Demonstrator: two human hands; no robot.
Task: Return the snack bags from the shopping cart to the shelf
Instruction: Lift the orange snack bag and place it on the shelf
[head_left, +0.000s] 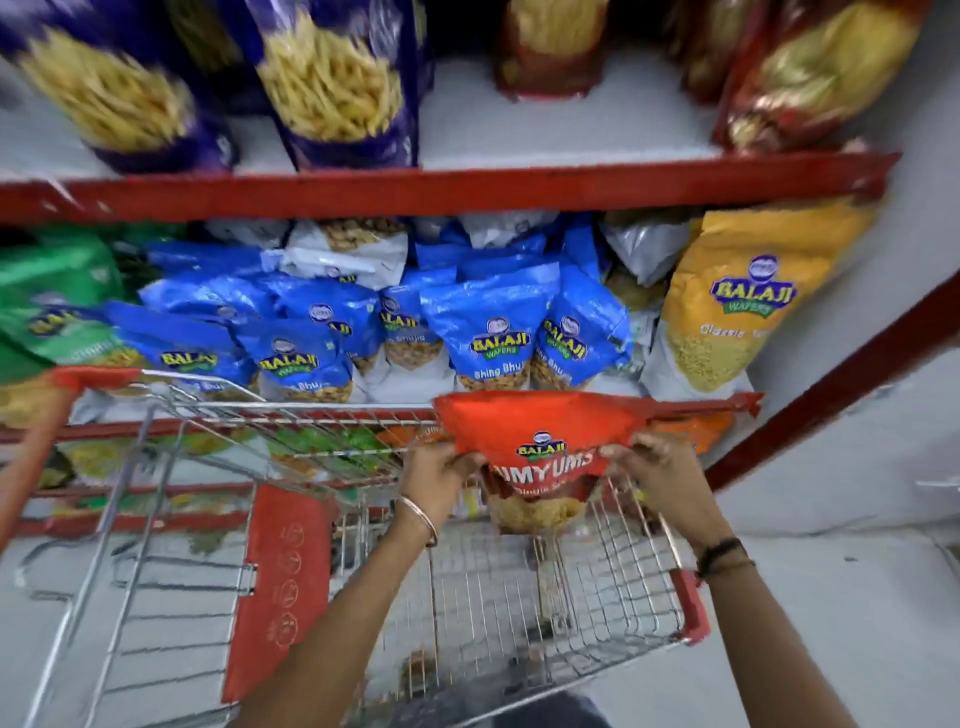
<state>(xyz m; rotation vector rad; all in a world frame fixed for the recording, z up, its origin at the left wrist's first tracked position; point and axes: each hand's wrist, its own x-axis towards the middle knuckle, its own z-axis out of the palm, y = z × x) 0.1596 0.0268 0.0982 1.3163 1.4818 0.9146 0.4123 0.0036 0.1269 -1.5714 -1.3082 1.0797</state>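
An orange-red Balaji snack bag (540, 441) hangs above the wire shopping cart (519, 597), just in front of the red-edged shelf (415, 192). My left hand (441, 470) pinches the bag's left side and my right hand (660, 467) pinches its right side. The bag is upright, its top edge level with the shelf lip that holds the blue bags (488, 332). I see no other bags inside the cart basket.
A yellow Balaji bag (737, 306) stands at the shelf's right end, green bags (47, 301) at the left. Purple bags (332, 83) and red-gold bags (810, 73) fill the shelf above. The cart's red child-seat flap (280, 587) is at the left.
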